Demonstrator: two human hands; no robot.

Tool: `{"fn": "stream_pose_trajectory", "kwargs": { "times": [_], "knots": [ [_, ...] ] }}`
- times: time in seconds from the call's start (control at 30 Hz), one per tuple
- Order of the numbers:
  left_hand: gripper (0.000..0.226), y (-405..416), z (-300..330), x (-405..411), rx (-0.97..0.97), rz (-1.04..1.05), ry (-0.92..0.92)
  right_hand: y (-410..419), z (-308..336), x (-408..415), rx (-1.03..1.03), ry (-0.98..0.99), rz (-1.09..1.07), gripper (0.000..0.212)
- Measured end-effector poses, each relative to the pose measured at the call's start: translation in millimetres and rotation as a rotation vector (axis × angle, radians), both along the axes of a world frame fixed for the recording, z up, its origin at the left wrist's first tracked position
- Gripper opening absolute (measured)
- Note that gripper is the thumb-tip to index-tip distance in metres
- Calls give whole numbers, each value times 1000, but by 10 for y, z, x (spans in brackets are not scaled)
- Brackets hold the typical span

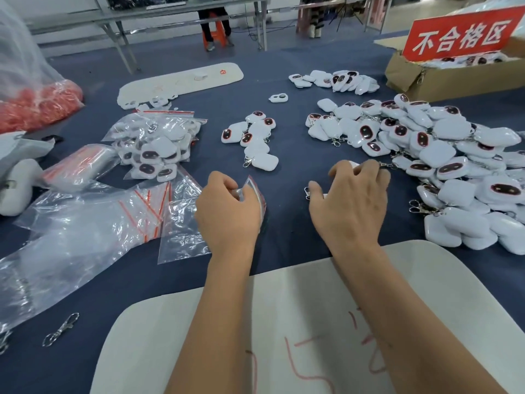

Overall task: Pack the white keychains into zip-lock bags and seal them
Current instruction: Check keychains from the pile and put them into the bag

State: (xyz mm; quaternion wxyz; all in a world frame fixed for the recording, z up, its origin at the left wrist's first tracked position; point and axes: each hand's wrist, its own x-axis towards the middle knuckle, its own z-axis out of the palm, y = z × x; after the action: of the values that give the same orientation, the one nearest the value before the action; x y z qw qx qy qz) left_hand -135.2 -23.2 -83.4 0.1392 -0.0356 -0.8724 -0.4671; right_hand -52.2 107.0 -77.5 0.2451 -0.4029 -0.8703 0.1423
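Observation:
My left hand (227, 209) pinches a small clear zip-lock bag (255, 191) with a red seal strip at its top edge. My right hand (352, 200) curls over a white keychain (352, 164) on the blue table, with a metal clasp (306, 191) poking out by the thumb. A big heap of white keychains (443, 166) with dark oval faces lies to the right. A smaller cluster (252, 137) sits ahead of my hands. Filled bags (153, 146) are piled at the left.
Loose empty zip-lock bags (159, 206) and a large clear plastic sheet (56, 251) lie left. A cardboard box (420, 78) with a red sign stands far right. A white board (284, 322) sits under my forearms. A loose clasp (61, 329) lies near the front left.

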Motion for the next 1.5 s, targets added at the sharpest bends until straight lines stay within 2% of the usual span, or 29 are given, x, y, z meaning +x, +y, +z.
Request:
{"fn": "stream_pose_trajectory", "kwargs": {
  "times": [0.07, 0.17, 0.27, 0.33, 0.4, 0.43, 0.57, 0.67, 0.73, 0.83, 0.97, 1.17, 1.23, 1.33, 1.5],
  "knots": [
    [14, -19, -16, -31, 63, -54, 20, -32, -7, -6, -13, -120, 3, 38],
    [14, 10, -56, -52, 64, -156, 55, -56, -3, -23, -56, -139, 75, 32],
    [17, 51, -66, -46, 132, -208, 60, -55, -6, -87, -93, -50, 255, 19],
    [17, 56, -54, -53, 195, -227, 47, -76, 5, -154, -249, 139, 353, 16],
    [17, 46, -32, -70, 262, -241, 59, -130, 25, -210, -516, 307, 404, 25],
    [17, 36, -19, -75, 287, -247, 68, -139, 13, -235, -572, 338, 426, 30],
    [6, 2, 4, -97, 299, -325, 73, -106, -47, -248, -534, 302, 566, 31],
    [14, -7, -3, -106, 283, -400, 69, -74, -83, -217, -554, 314, 704, 43],
    [18, -1, -5, -97, 267, -462, 52, -76, -92, -211, -632, 330, 708, 48],
    [21, 1, -4, -88, 242, -508, 26, -67, -121, -218, -640, 415, 652, 39],
    [26, -24, -7, -111, 358, -506, -66, -31, -150, -209, -667, 449, 682, 44],
    [7, -52, -14, -131, 461, -460, -130, 36, -136, -230, -932, 468, 791, 70],
    [7, -50, -2, -117, 500, -509, -184, 33, -130, -223, -1001, 487, 807, 60],
    [9, -56, 5, -107, 519, -551, -230, 15, -109, -213, -990, 496, 794, 39],
    [12, -67, 16, -120, 569, -544, -287, 8, -80, -193, -1030, 512, 811, 30]
  ]
}}
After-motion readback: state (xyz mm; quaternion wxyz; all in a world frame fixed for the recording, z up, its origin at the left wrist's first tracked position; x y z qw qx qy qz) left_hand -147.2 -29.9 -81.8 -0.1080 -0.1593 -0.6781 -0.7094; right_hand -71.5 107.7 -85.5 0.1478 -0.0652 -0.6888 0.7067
